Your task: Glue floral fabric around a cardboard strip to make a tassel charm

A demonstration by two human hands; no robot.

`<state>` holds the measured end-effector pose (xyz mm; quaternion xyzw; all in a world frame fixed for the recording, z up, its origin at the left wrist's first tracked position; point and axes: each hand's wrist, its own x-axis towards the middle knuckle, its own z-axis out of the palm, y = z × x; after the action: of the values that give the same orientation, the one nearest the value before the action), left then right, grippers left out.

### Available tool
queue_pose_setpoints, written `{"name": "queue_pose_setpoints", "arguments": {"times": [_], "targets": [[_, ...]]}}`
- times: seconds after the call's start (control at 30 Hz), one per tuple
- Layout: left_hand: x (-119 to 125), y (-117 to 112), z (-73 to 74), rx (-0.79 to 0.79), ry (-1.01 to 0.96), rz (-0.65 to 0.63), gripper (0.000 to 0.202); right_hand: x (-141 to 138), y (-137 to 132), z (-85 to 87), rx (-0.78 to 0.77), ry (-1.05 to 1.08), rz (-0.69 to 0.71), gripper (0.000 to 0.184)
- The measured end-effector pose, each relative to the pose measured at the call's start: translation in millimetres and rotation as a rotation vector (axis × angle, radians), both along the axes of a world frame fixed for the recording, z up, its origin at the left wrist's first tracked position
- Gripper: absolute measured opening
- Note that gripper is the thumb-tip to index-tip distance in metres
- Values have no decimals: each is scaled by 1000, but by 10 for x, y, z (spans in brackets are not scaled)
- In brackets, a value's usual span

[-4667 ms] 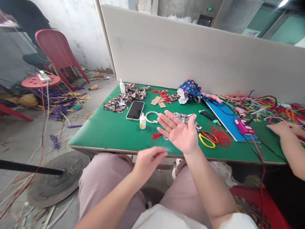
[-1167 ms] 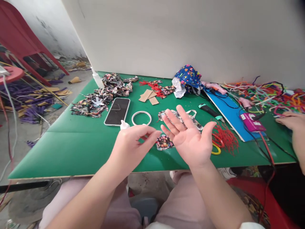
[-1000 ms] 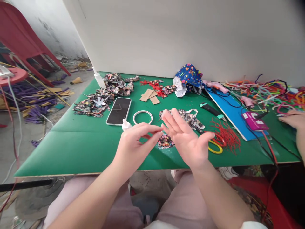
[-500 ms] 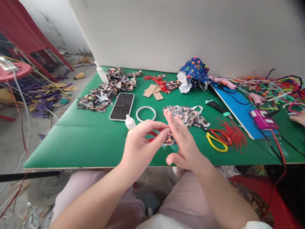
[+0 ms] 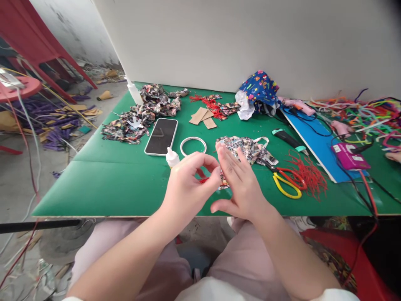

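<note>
Though flat, right hand (image 5: 242, 187) against left (image 5: 185, 186)

Green table (image 5: 103, 184), phone (image 5: 161, 136), white ring (image 5: 193, 138), patterned fabric (image 5: 234, 146), scissors (image 5: 276, 170)

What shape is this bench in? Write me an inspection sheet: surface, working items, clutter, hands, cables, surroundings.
Surface: green tabletop, faint crease at left.
Working items: white ring, small upright bottle beyond left hand.
Clutter: phone, cutter, scissors beside red threads.
Hands: left, thumb and forefinger close together; right hand, fingers extended; anything held is unclear.
Cables: red cable runs over the near edge.
Surroundings: purple scraps on floor; another person's hand at right edge.
</note>
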<state>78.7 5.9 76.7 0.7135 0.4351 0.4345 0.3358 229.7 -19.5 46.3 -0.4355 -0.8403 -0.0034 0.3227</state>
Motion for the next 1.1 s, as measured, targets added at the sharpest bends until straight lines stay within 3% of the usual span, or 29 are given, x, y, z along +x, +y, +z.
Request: {"name": "queue_pose_setpoints", "arguments": {"times": [0.33,0.53,0.83,1.1], "targets": [[-70,-42,83,2,-24,-31,8,22,6,-7,-43,50,29,98],[-47,-31,64,115,150,12,7,-8,0,9,27,-13,-19,95],[-32,-16,19,157,185,30,9,-15,-12,1,92,-167,-99,91],[-6,-29,-3,237,231,58,10,-24,-5,-13,46,-139,-84,89]]}}
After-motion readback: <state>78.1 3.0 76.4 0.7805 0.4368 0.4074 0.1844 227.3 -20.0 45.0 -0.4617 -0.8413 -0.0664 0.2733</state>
